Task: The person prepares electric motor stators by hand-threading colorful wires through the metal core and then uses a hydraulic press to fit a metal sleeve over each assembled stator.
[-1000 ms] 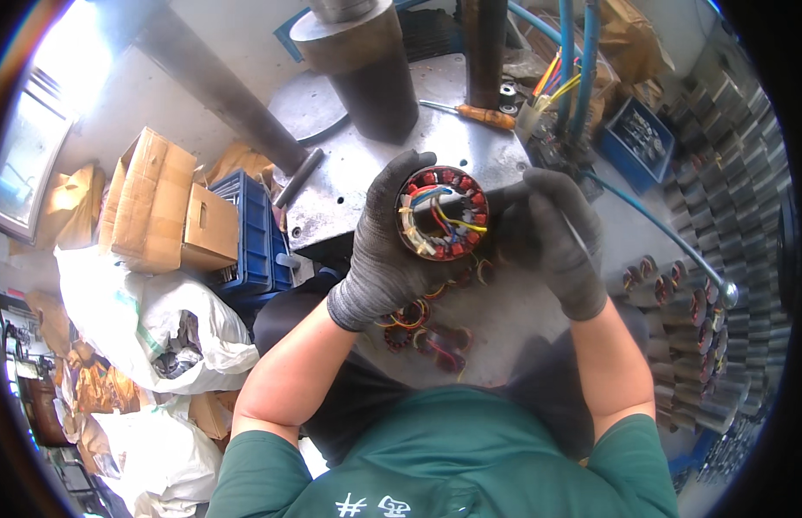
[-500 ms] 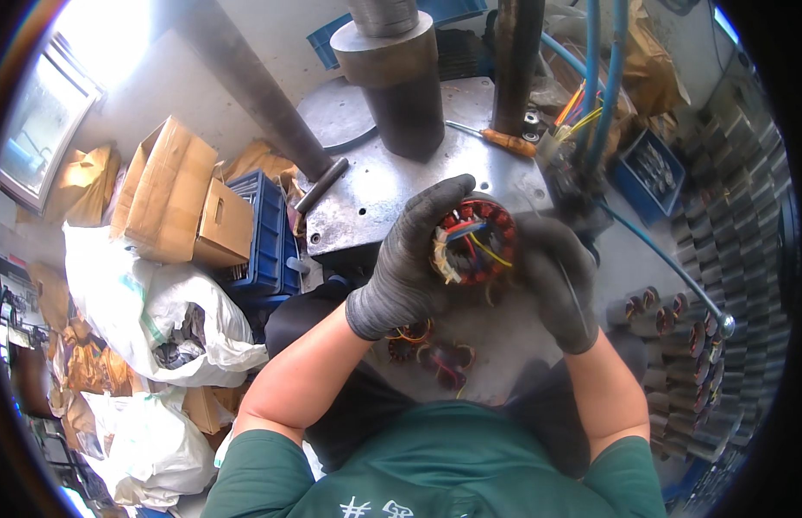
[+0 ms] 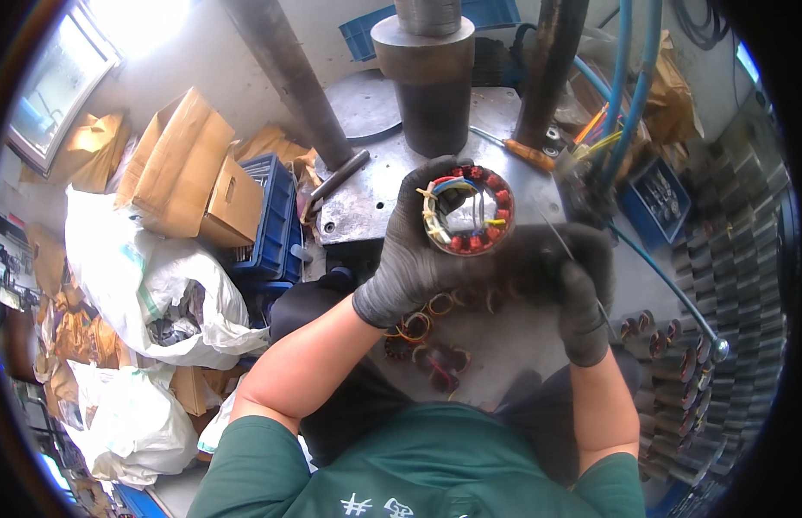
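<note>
The grey press table (image 3: pixel 366 203) with its thick steel column (image 3: pixel 431 82) fills the middle of the view, and over the last second the wound stator ring (image 3: pixel 466 209) has climbed from just above the table edge to a spot over the plate, closer to the column. The gloved left hand (image 3: pixel 422 250) wraps its fingers around the ring's left rim. The gloved right hand (image 3: pixel 573 276) has dropped slightly and pinches a thin metal pick (image 3: pixel 560 242) beside the ring, so work on the coloured leads appears under way.

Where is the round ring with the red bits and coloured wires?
In the head view the wound ring sits just above centre, held up in the gloved left hand, in front of the grey metal cylinder, with the gloved right hand close on its right.
</note>
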`<state>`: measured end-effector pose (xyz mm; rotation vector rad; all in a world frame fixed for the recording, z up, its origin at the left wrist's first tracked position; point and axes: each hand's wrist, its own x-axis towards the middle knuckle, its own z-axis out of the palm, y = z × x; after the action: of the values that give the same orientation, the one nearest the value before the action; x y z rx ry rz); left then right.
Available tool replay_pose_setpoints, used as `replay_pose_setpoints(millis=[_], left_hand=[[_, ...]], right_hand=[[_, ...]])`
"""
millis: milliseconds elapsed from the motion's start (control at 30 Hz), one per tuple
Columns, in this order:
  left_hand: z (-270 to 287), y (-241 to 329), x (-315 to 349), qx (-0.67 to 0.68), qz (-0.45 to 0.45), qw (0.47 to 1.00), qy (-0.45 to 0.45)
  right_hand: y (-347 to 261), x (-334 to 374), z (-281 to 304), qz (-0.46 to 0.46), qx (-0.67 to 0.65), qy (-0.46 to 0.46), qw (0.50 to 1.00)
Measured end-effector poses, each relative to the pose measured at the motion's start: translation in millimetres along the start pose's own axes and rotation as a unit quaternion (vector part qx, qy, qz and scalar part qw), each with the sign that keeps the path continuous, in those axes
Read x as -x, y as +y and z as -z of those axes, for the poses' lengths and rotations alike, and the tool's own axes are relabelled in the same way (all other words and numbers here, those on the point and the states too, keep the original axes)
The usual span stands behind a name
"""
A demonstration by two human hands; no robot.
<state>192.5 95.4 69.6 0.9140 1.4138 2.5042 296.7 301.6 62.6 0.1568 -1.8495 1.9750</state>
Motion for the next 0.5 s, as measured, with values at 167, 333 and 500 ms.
replay_pose_setpoints(millis=[167, 333, 500], left_hand=[[17, 6, -3, 0.031, 0.078, 0.994, 0.064], [20, 4, -13, 0.349, 0.159, 0.921, 0.071], [32, 9, -17, 0.464, 0.229, 0.85, 0.097]], right_hand=[[6, -4, 3, -0.009, 0.05, 0.033, 0.998], [20, -12, 7, -0.032, 0.058, -0.025, 0.997], [31, -10, 2, -0.086, -0.065, 0.0, 0.994]])
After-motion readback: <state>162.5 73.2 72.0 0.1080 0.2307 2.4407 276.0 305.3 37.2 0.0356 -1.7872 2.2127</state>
